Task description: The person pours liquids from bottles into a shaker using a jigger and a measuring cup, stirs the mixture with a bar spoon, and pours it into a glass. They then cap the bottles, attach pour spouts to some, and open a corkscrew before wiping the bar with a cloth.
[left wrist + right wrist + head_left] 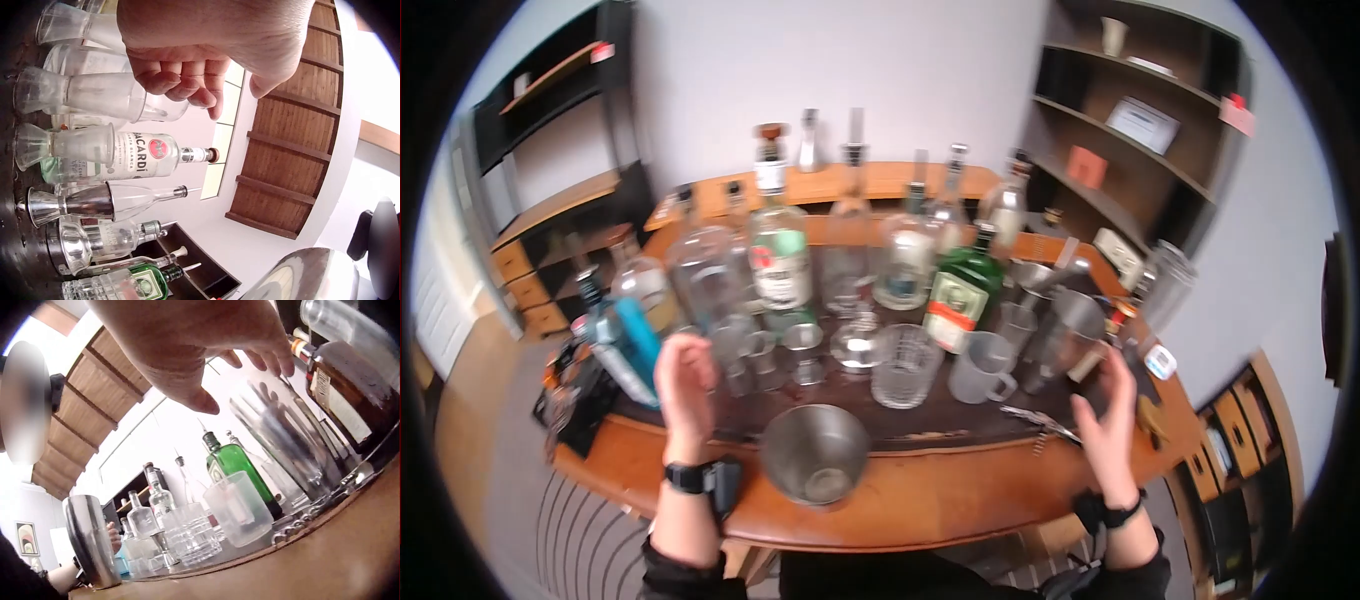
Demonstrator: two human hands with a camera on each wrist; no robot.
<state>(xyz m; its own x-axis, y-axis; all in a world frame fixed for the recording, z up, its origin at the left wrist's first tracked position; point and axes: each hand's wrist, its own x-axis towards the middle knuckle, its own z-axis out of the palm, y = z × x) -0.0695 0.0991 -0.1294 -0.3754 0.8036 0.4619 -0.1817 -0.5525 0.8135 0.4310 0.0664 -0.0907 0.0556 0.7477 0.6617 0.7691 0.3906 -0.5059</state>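
My left hand [687,390] is raised at the left of the table, its fingers loosely bent and holding nothing. Beside it stand small clear measuring cups [764,360] and a blue bottle [625,345]. Near the table's front edge sits a steel shaker tin [815,455], between my hands. On the right, my right hand [1108,420] hovers with thumb and fingers spread. Closest to it are a tall shiny mixing cup [281,437] and a brown bottle [350,394] with a pale label. A coiled-spring bar strainer [1045,422] lies just left of that hand.
A cut-glass tumbler [903,367] and a frosted mug [982,368] stand in the middle front. Behind are a green bottle [963,295], a Bacardi bottle [140,155] and several clear bottles with pourers. Dark shelves [1140,120] rise at the back right.
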